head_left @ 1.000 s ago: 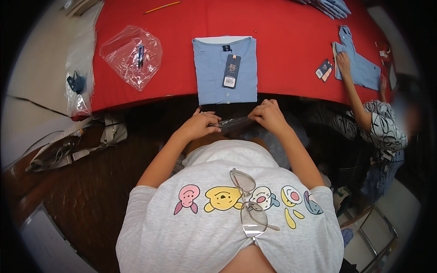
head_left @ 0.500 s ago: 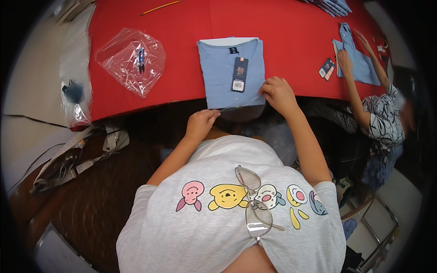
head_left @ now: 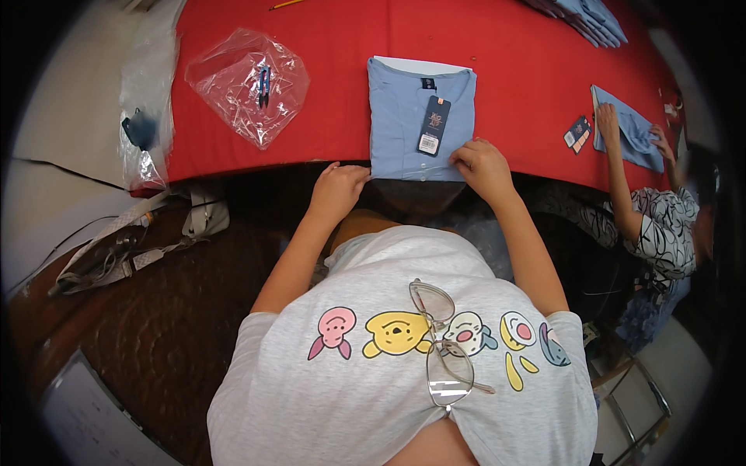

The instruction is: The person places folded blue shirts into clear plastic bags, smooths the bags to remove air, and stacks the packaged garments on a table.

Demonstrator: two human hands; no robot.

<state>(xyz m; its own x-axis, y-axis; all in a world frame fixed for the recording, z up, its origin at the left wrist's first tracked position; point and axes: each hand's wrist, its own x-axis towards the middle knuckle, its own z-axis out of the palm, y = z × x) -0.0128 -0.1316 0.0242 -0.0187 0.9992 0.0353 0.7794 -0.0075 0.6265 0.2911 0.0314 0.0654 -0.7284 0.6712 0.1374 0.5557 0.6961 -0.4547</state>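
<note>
A folded light-blue shirt (head_left: pixel 392 124) lies at the front edge of the red table, with a white card (head_left: pixel 420 65) showing along its far edge. A dark hang tag (head_left: pixel 434 128) rests on its front. Clear plastic film, apparently a bag (head_left: pixel 412 175), crosses the shirt's near end. At the near left corner, my left hand (head_left: pixel 340 189) is closed, its fingertips pinching the film's edge. My right hand (head_left: pixel 483 167) pinches at the shirt's right side near the front, its fingers closed on the plastic. The film is thin and hard to trace.
Dark-tipped blue thread snips (head_left: pixel 264 87) lie on a crumpled clear bag (head_left: pixel 233 97) to the left. A pencil (head_left: pixel 286 4) and a stack of blue garments (head_left: pixel 587 17) are farther back. At right, a co-worker's hands (head_left: pixel 608 120) handle another blue garment (head_left: pixel 633 128) beside loose tags (head_left: pixel 577 133).
The film has come up over the shirt's near end, and my hands have shifted slightly along its sides. The co-worker has folded the other garment down. The view has moved a little.
</note>
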